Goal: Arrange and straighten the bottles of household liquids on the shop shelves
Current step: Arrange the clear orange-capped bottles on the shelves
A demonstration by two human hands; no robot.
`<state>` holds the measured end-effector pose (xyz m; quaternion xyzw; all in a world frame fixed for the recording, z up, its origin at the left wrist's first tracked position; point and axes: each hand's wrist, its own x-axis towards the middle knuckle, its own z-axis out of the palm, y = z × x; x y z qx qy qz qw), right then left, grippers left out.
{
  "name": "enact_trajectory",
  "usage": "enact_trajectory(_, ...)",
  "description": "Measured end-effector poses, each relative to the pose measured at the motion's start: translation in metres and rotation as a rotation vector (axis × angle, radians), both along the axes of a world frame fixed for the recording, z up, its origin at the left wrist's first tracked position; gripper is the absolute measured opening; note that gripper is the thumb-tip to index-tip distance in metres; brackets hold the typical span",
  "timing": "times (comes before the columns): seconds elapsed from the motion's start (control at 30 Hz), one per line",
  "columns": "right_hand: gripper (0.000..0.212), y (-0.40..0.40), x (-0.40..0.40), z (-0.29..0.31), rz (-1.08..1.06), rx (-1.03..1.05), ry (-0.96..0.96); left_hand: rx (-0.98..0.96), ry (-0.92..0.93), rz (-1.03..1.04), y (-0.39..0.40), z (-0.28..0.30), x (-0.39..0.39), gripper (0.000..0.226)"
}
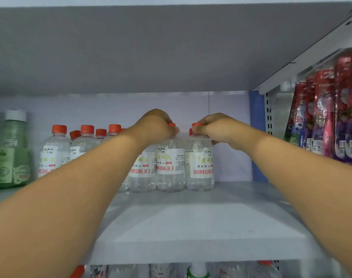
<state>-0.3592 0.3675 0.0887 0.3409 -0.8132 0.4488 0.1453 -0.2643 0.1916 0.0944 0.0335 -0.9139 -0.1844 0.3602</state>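
Red caps pinched: left hand on one bottle, right hand on its neighbour; either could tip sideways.

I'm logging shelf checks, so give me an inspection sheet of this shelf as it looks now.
Surface: grey shelf, front part bare.
Job's things: clear bottles with orange caps standing in rows at the back, labels facing out.
Clutter: green bottles at far left.
Hands: left hand grips the cap of one bottle; right hand grips the cap of the end bottle.
Cables: nothing seen.
Surroundings: hanging toothbrush packs at right; more bottles on the shelf below.
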Motion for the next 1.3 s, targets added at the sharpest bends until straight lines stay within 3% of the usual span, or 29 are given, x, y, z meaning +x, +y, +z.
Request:
enact_trajectory(0.2, 0.046, -0.011, 0.003, -0.007, -0.124, -0.019, 0.082, 0.038, 0.097, 0.005, -0.005, -0.01, -0.006, 0.026)
enact_trajectory(0.4, 0.042, -0.005, 0.008, -0.014, -0.093, -0.046, 0.039, 0.059, 0.132, 0.054, 0.004, -0.017, -0.005, 0.033)
enact_trajectory(0.57, 0.043, -0.007, 0.016, -0.011, -0.106, -0.07, 0.044, 0.072, 0.127, -0.038, 0.002, -0.017, 0.001, 0.031)
enact_trajectory(0.77, 0.043, -0.008, 0.019, -0.014, -0.138, -0.066, 0.083, 0.052, 0.151, 0.023, 0.006, -0.017, 0.001, 0.022)
enact_trajectory(1.3, 0.049, -0.01, 0.011, -0.018, -0.163, -0.037, 0.07, 0.07, 0.175, 0.052, 0.007, -0.022, -0.004, 0.025)
